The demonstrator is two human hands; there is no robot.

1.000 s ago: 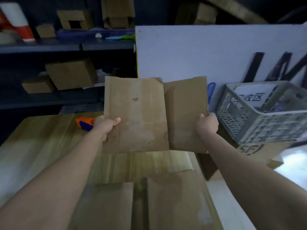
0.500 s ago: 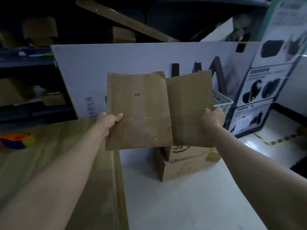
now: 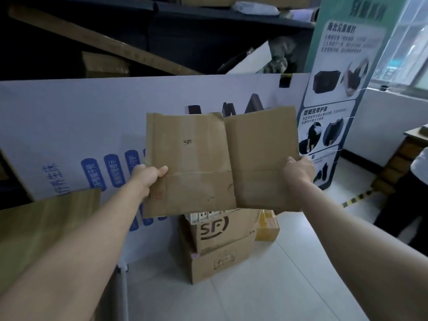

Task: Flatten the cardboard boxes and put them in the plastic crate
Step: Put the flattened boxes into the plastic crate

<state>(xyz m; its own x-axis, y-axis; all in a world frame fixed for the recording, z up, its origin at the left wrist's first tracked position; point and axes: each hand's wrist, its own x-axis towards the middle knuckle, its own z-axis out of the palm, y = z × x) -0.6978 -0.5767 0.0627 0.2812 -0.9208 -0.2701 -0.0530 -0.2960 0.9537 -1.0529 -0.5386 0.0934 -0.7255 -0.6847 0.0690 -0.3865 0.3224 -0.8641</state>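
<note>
While I carry the flattened box point(image 3: 208, 163): the flattening looks finished to me, so the step in hand is bringing it to the plastic crate point(image 3: 203, 215).
Left hand point(image 3: 148, 176): it grips the left edge of the cardboard, with the thumb on the near face and the other fingers behind.
Right hand point(image 3: 300, 169): it grips the right edge, with the fingers curled round to the far side.
Flattened box: it is upright in the air between my hands, in front of the white board point(image 3: 92, 126) and above the SF box point(image 3: 222, 230).
Plastic crate: it is almost all hidden behind the cardboard. Only a pale slotted bit shows under the lower edge, on top of the SF box, and I judge this is the crate.
Next move: I think I must lower and tilt the sheet so it slides into the opening, and let go only when it is inside.
Change: half a second ago the crate rim showed just right of the cardboard, and now it is covered. The wooden table point(image 3: 46, 228) takes less of the near left. My grips are the same.
</note>
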